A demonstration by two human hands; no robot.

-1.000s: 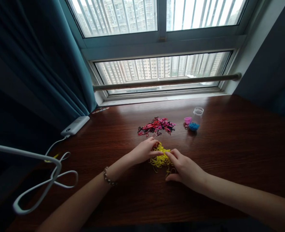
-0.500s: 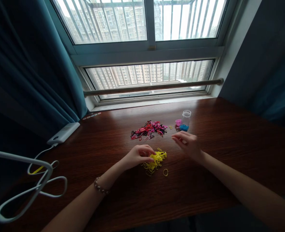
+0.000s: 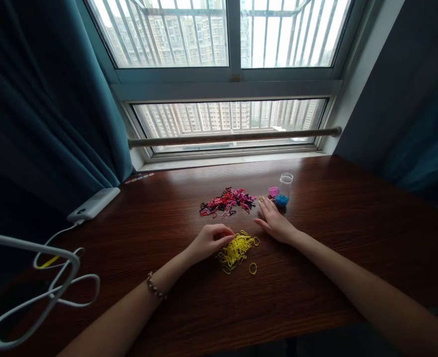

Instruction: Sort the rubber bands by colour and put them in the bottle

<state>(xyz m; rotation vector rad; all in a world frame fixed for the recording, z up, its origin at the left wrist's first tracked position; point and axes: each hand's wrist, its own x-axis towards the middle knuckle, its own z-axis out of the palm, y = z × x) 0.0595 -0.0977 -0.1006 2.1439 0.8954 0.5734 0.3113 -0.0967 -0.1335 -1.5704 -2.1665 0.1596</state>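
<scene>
Yellow bands [image 3: 236, 250] lay well inside the table edge [image 3: 296, 327]; my left hand [image 3: 209, 243] curled narrowly there, grasp unclear; my right hand [image 3: 274, 223] lay straight-fingered, thumb wide, near the jar [image 3: 286, 186]. I couldn't read the power bank's [image 3: 94, 204] tiny mark.

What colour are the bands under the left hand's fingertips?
Yellow: the bands at the left hand show best in the head view.

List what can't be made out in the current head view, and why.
All in the head view:
Left hand: whether it pinches any yellow bands; too small to tell.
Right hand: anything beneath its palm; the hand itself covers it.
Blue contents of the jar: single pieces; too small.
White cable: its run past the left edge; cut off.
</scene>
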